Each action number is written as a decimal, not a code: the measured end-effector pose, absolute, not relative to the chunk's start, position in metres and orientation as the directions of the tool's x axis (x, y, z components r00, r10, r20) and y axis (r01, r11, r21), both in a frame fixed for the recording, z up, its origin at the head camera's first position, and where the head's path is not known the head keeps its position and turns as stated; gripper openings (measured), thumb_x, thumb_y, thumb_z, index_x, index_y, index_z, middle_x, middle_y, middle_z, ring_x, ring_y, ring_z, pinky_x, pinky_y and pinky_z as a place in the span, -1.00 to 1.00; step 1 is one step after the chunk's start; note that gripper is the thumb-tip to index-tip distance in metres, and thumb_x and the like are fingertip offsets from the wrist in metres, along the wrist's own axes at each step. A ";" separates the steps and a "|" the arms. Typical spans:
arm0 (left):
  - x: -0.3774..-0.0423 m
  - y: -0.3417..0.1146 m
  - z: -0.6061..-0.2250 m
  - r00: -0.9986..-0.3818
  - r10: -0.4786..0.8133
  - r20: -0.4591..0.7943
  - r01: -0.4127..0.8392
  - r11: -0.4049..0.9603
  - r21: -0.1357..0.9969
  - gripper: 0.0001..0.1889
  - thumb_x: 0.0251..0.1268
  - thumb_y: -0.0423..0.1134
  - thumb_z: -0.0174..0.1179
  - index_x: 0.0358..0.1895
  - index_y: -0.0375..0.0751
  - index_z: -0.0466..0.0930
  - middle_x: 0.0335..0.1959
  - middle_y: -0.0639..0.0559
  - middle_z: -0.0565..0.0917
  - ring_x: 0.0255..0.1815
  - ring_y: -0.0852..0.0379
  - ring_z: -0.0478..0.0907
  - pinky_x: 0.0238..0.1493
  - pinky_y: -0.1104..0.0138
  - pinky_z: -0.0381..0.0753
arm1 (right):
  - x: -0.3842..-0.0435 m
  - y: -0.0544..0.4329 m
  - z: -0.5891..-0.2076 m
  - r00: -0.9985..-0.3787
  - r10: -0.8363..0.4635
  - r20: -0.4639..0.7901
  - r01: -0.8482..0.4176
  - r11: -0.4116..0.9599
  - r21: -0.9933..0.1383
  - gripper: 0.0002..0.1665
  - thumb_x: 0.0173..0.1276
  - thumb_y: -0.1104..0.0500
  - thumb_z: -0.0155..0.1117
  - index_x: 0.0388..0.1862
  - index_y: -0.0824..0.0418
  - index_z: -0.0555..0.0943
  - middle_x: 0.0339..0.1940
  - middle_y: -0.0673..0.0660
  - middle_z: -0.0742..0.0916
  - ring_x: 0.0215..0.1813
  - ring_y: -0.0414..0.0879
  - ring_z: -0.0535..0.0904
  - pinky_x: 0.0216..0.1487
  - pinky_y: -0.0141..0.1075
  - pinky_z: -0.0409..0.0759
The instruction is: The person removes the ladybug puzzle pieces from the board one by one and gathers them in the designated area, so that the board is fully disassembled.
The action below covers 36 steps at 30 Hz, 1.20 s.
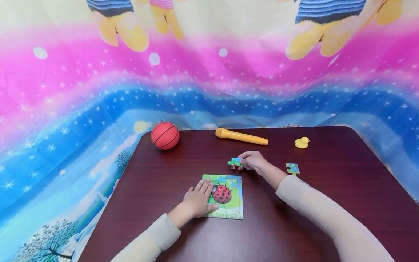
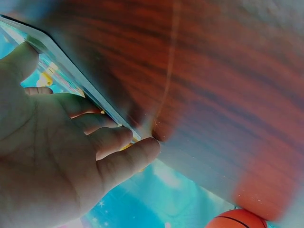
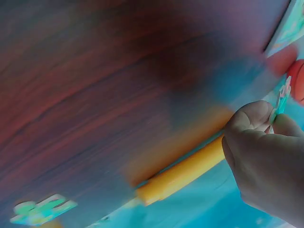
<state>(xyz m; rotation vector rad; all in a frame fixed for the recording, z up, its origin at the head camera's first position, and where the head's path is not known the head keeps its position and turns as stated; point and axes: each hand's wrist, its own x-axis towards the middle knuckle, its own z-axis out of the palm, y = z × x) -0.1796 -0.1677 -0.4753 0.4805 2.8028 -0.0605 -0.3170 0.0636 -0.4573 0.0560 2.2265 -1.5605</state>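
A square ladybug jigsaw puzzle lies on the dark table. On its left side rests my left hand, fingers stretched out; in the left wrist view the fingers lie along the board's edge. Between thumb and fingertips my right hand pinches a green and red puzzle piece, held beyond the puzzle's top edge. The right wrist view shows that puzzle piece nearly edge-on. A second, blue and green puzzle piece lies on the table, right of the right hand.
Along the table's far side are a red toy basketball, a yellow toy microphone and a yellow rubber duck. A printed curtain hangs right behind the table.
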 end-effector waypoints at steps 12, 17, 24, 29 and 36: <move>-0.172 -0.168 -0.479 -0.902 0.322 -0.288 0.332 0.943 0.016 -0.12 0.25 0.37 -0.10 0.49 -0.13 0.01 0.52 -0.03 -0.02 0.50 -0.04 -0.04 0.31 -0.03 0.23 | -0.324 0.092 -0.475 -0.946 -0.160 -0.281 0.128 0.613 -0.780 -0.77 0.34 0.27 0.16 -0.07 0.29 0.64 -0.12 0.19 0.65 -0.20 0.00 0.48 -0.21 -0.22 0.49; -0.174 -0.168 -0.480 -0.902 0.316 -0.295 0.330 0.944 0.002 -0.11 0.25 0.39 -0.12 0.49 -0.12 0.00 0.53 -0.02 -0.03 0.51 -0.03 -0.05 0.32 -0.02 0.23 | -0.330 0.095 -0.478 -0.963 -0.206 -0.171 -0.045 0.753 -0.656 -0.82 0.30 0.26 0.17 -0.19 0.27 0.67 -0.21 0.16 0.69 -0.24 -0.01 0.51 -0.25 -0.22 0.48; -0.178 -0.168 -0.477 -0.900 0.322 -0.295 0.344 0.939 -0.023 -0.12 0.26 0.38 -0.14 0.50 -0.12 -0.01 0.53 -0.01 -0.03 0.51 -0.02 -0.06 0.35 -0.01 0.18 | -0.337 0.098 -0.477 -0.967 -0.218 -0.133 -0.109 0.822 -0.559 -0.88 0.24 0.29 0.11 -0.33 0.27 0.60 -0.27 0.18 0.60 -0.28 0.01 0.45 -0.31 -0.21 0.44; -0.179 -0.167 -0.474 -0.898 0.332 -0.289 0.352 0.936 -0.021 -0.13 0.27 0.37 -0.13 0.49 -0.13 0.00 0.53 -0.02 -0.03 0.51 -0.04 -0.05 0.35 -0.02 0.17 | -0.339 0.097 -0.480 -0.962 -0.259 -0.088 -0.183 0.847 -0.498 -0.95 0.21 0.29 0.13 -0.37 0.25 0.54 -0.15 0.25 0.51 -0.12 0.11 0.40 -0.25 -0.15 0.41; -0.180 -0.166 -0.476 -0.900 0.324 -0.292 0.348 0.937 -0.033 -0.12 0.26 0.38 -0.14 0.49 -0.12 -0.01 0.53 -0.01 -0.03 0.51 -0.02 -0.05 0.34 -0.01 0.19 | -0.336 0.092 -0.484 -0.924 -0.382 0.027 -0.366 0.860 -0.355 -0.76 0.23 0.35 0.14 -0.11 0.32 0.49 -0.17 0.24 0.50 -0.16 0.11 0.39 -0.11 -0.05 0.45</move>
